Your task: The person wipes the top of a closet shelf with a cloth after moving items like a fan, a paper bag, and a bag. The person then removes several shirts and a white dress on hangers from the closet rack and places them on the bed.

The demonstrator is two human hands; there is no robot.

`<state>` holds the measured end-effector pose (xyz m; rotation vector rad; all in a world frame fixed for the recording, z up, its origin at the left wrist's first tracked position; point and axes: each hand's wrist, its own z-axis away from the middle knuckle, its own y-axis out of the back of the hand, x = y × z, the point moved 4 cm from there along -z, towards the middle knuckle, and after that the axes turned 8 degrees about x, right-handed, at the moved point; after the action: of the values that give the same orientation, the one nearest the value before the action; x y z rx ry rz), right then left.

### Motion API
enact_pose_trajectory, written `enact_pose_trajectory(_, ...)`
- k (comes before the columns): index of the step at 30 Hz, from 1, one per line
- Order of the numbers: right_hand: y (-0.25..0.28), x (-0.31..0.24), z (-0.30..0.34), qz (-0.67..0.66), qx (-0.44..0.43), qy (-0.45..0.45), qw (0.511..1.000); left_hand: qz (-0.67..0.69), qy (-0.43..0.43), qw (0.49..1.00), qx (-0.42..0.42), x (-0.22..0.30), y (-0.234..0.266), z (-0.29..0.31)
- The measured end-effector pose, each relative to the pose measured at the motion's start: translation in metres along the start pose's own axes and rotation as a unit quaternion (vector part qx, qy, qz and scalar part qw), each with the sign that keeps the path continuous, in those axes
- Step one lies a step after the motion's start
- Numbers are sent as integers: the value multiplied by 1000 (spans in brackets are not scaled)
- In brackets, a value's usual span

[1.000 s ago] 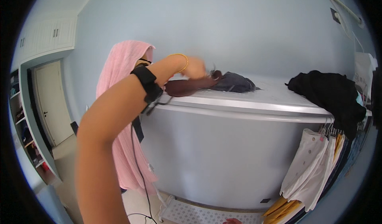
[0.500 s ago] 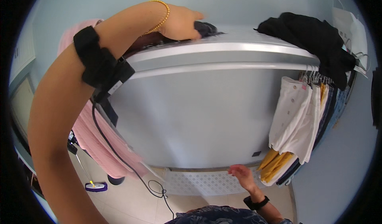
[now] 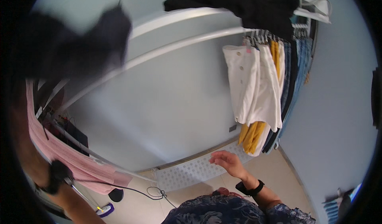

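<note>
A dark piece of cloth [image 3: 83,44] hangs raised at the upper left, smeared by motion. Beneath it, my left hand [image 3: 22,116] is dim at the picture's dark edge; its fingers are covered, but the cloth is lifted in its grip. Low in the middle, my right hand [image 3: 229,162] is empty, its fingers apart and slightly bent. It is held in front of the patterned white sheet near the floor. Black clothing [image 3: 238,3] lies on the white shelf [image 3: 179,19] and droops over its front edge.
White, yellow and blue trousers [image 3: 254,84] hang from the white rail [image 3: 171,52] at right. A pink cloth [image 3: 75,156] drapes at left, with a black cable [image 3: 131,187] and a mop [image 3: 105,210] nearby. A patterned white sheet [image 3: 183,174] runs along the wall's foot.
My left hand has come off the shelf, down and to the left, with the dark cloth lifted. The view has turned, shifting the hanging trousers up and left. My right hand stays low and empty.
</note>
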<state>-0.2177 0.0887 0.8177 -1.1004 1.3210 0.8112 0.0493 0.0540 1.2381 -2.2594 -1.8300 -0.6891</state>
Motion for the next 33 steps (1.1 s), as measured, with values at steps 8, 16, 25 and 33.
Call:
enact_pose_trajectory(8,-42,-60,-3,-213,-228,47,949,-83,345,865,-356,-127,-107,155)
enact_pose_trajectory(16,-31,-79,-26,-266,-113,-64,955,112,447,885,-66,-197,-103,170)
enact_pose_trajectory(25,59,-239,-123,122,98,405,901,139,432,886,-92,-206,-25,212)
enact_pose_trajectory(33,62,-298,-232,613,338,543,464,-28,464,879,108,-208,93,309)
